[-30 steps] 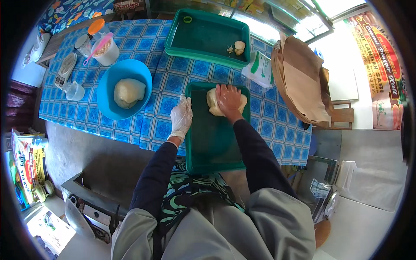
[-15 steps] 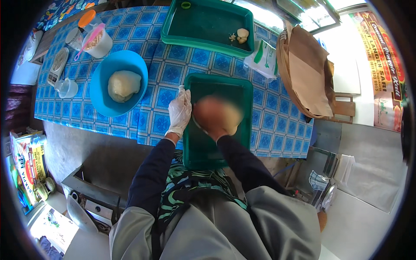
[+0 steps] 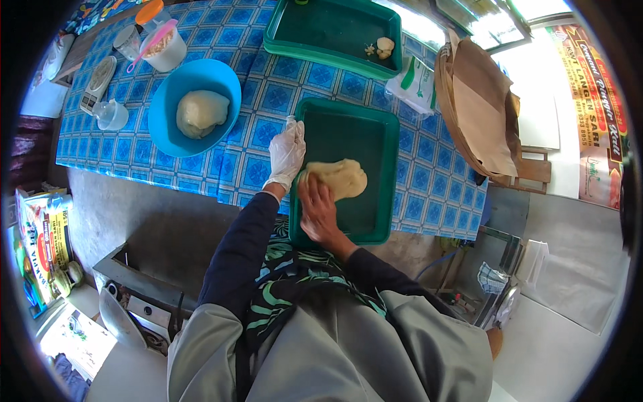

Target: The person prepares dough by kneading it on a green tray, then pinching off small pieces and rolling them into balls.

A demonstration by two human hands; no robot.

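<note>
Stretched out in the green tray (image 3: 380, 224) lies a pale, long lump of dough (image 3: 345, 178). My bare right hand (image 3: 317, 204) is closed over the dough's left end, fingers pressed into it. Along the tray's left rim, my left hand (image 3: 287, 155), in a thin white glove, holds the edge with its fingers closed. A second, larger and paler ball of dough (image 3: 199, 112) rests in the blue bowl (image 3: 161, 127) to the left.
A second green tray (image 3: 321, 37) at the back holds a few small dough pieces (image 3: 384, 48). White plastic packet (image 3: 414, 86) and round woven tray with brown paper (image 3: 475, 107) stand right. Far left are a white tub (image 3: 167, 55), a kitchen scale (image 3: 99, 82) and a small clear cup (image 3: 112, 116).
My right hand, blurred over the dough before, is now lower and further left on it. The dough appears longer and flatter. My left hand stays on the tray rim; the whole view has shifted slightly.
</note>
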